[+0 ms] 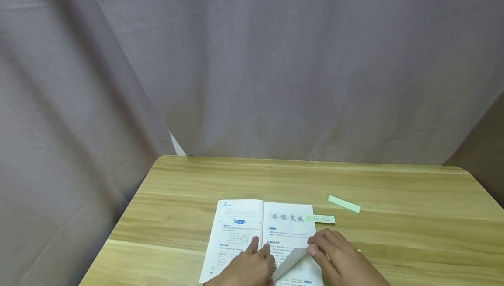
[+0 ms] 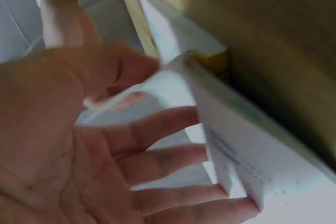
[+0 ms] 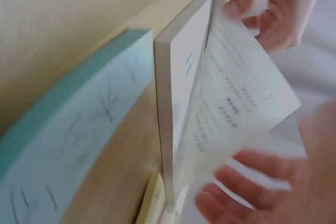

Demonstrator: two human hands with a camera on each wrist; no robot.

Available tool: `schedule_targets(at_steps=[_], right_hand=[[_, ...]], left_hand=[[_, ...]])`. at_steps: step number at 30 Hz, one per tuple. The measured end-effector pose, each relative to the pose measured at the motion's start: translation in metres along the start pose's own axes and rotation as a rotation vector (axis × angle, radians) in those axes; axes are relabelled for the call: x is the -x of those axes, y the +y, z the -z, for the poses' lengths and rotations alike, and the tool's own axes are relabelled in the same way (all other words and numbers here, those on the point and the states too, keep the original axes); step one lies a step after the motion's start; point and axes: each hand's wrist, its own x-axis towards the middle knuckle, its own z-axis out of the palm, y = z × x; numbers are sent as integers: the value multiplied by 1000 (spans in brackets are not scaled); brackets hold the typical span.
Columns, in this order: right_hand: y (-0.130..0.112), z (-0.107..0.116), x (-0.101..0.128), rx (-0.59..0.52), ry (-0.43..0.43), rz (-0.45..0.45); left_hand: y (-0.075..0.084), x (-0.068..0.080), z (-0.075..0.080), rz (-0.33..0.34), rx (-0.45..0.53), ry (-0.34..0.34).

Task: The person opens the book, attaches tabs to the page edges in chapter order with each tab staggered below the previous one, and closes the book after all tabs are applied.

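- Nearest the camera, the left hand (image 1: 250,264) rests on the open book (image 1: 256,229), its fingers straight and spread.
- The right hand (image 1: 344,257) bends loosely at the corner of the raised leaf (image 1: 290,260) (whether it truly pinches, I cannot tell).
- Page turning seems in hand; the next move probably calls for guiding that leaf flat.
- The right page (image 1: 289,233) reads 狐假虎威 in large characters; the smaller print is too fine.
- One green strip (image 1: 326,219) juts past that page, its handwriting illegible; a second green strip (image 1: 344,204) lies on the table (image 1: 413,216).
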Motion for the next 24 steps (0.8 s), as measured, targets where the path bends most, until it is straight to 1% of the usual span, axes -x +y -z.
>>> schedule_targets(at_steps=[2, 3, 4, 5, 6, 8, 10, 12, 13, 15, 17, 18, 19, 21, 23, 24], right_hand=[[-4, 0, 0, -67, 115, -63], [-6, -1, 1, -107, 156, -91], [-9, -3, 1, -143, 183, -113], [-12, -5, 1, -180, 192, -137], [-15, -8, 1, -226, 183, -151], [-21, -14, 1, -351, 99, -182], [-26, -22, 0, -464, -24, -182], [-30, -28, -5, -584, -165, -172], [-32, -32, -8, -622, -221, -171], [-38, -38, -12, -676, -285, -139], [-44, -43, -15, -729, -327, -119], [-47, -45, -16, -737, -338, -112], [-50, -46, -17, -735, -345, -101], [-53, -49, -20, -742, -357, -56], [-56, -52, -23, -721, -362, -10], [-56, -53, -24, -719, -368, 12]], left_hand=[[-2, 0, -8, 22, 31, 51], [-5, -1, -13, 31, 45, 75], [-6, -1, -13, 41, 62, 84], [-7, 0, -11, 47, 88, 92], [-7, 2, -8, 47, 114, 107], [-5, 7, 4, 51, 168, 110], [-4, 14, 18, 60, 237, 103], [-7, 20, 24, 58, 299, 113], [-9, 23, 25, 69, 340, 100], [-14, 29, 27, 104, 464, 58], [-18, 35, 31, 141, 591, 17], [-21, 39, 33, 149, 645, 5], [-24, 42, 36, 152, 720, -5], [-31, 50, 40, 108, 853, -1], [-38, 55, 43, 65, 984, 8], [-41, 57, 43, 57, 1051, 13]])
